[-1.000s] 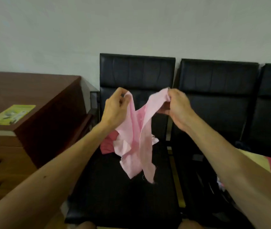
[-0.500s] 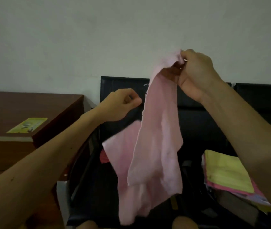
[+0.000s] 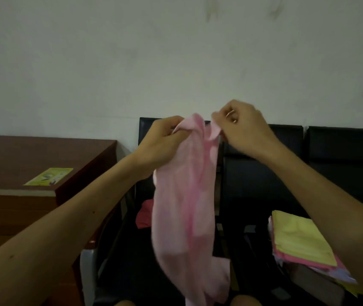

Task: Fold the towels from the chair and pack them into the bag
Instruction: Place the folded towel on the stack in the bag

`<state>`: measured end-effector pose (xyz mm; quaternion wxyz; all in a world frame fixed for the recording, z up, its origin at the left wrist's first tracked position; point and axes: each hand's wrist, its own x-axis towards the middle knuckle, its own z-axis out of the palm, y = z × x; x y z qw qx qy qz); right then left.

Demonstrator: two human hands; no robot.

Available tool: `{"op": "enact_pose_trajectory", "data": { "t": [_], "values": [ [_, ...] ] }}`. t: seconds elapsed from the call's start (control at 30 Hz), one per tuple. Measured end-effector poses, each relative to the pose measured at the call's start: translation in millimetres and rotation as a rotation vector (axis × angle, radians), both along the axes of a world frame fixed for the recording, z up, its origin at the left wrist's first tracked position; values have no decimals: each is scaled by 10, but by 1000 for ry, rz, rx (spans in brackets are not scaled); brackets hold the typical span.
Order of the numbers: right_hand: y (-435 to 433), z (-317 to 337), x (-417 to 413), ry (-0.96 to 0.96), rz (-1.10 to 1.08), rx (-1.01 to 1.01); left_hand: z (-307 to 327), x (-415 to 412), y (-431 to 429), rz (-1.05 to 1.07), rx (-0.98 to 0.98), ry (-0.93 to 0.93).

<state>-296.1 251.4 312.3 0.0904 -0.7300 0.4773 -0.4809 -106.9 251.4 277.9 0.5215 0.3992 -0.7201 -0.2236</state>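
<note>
Up in the air before the chairs hangs one pale pink towel (image 3: 182, 202), bunched lengthwise and drooping to the bottom edge of the view. Two hands hold it by its top edge, close together. The left hand (image 3: 165, 138) has its grip closed round a gathered fold of the cloth. The right hand (image 3: 240, 127) has a narrow grip, its fingertips pinching a small corner just beside the left hand. Two bare forearms reach in from the lower corners.

Behind the hanging cloth, one red towel (image 3: 144, 215) lies crumpled on the seat of the left-most black chair (image 3: 146, 125). Three black chairs stand in a row against the wall; the middle chair (image 3: 286, 140) and the right chair (image 3: 348, 146) show their backs. Low at the right lies one stack of folded towels (image 3: 297, 239), yellow on top with a pink layer and a paler one under it. I cannot tell how many towels are in it, nor what dark thing it rests on. At the left stands one brown wooden table (image 3: 21, 155) with one yellow-green leaflet (image 3: 49, 176) near its corner.
</note>
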Motion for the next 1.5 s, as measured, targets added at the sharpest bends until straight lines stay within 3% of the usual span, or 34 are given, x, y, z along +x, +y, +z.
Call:
{"op": "enact_pose_trajectory", "data": {
  "t": [0.17,0.3,0.43,0.53,0.73,0.93,1.07,1.3,1.5],
  "values": [
    [140,-232,69,130,335,198,135,-31,49,-69,-3,-54],
    [118,-306,102,266,265,120,216,-34,69,-74,-14,-215],
    [128,-325,4,308,278,273,284,61,96,-77,19,-386],
    [155,-256,-79,277,336,284,285,144,123,-144,108,-479],
    [113,-164,-312,34,394,278,180,448,108,-261,328,-504],
    [99,-297,-388,223,252,75,-39,698,75,-361,517,-620],
    [70,-441,-526,360,90,7,-291,846,0,-287,472,-712],
    [47,-854,-876,577,-18,226,-688,879,-45,3,229,-693],
    [-11,-1109,-1135,571,-11,366,-820,972,-111,-63,302,-592]
  ]
}}
